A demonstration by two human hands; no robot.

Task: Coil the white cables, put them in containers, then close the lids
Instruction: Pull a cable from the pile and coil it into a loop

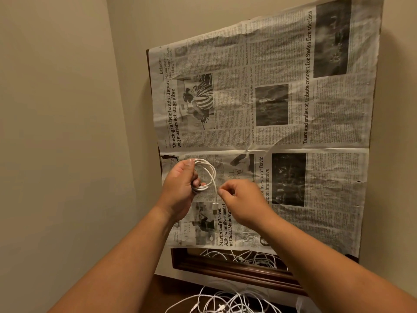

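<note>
Coil of white cable [206, 175] sits in L hand [180, 188], held up in front of newspaper [293, 123] that covers part of wall [56, 109]. L fingers are curled thru the loops, so grip is closed round the bundle. Several loops are stacked, roughly round. Loose tail of same cable drops from coil's right side to small plug [215, 205], which hangs free just below L hand, nothing touching it. R hand [243, 204] is just right of coil, thumb + forefinger pinched on the tail a bit above plug. Other R fingers are curled in and hold nothing else. Both forearms are bare and reach up from bottom of view.

Newspaper is creased, w/ a horizontal fold just above the hands, and hangs over dark wood frame [225, 271]. How it's fixed: can't tell. Frame's lower edge shows under paper's bottom edge. Inside that strip, more white loops are visible (reflection or real cable, can't tell).

Pile of loose cables [225, 303] lies tangled on dark wood top [171, 290] at bottom centre, under the frame and well below both hands. A few plugs are visible in the tangle. Pile is apart from the coil.
</note>
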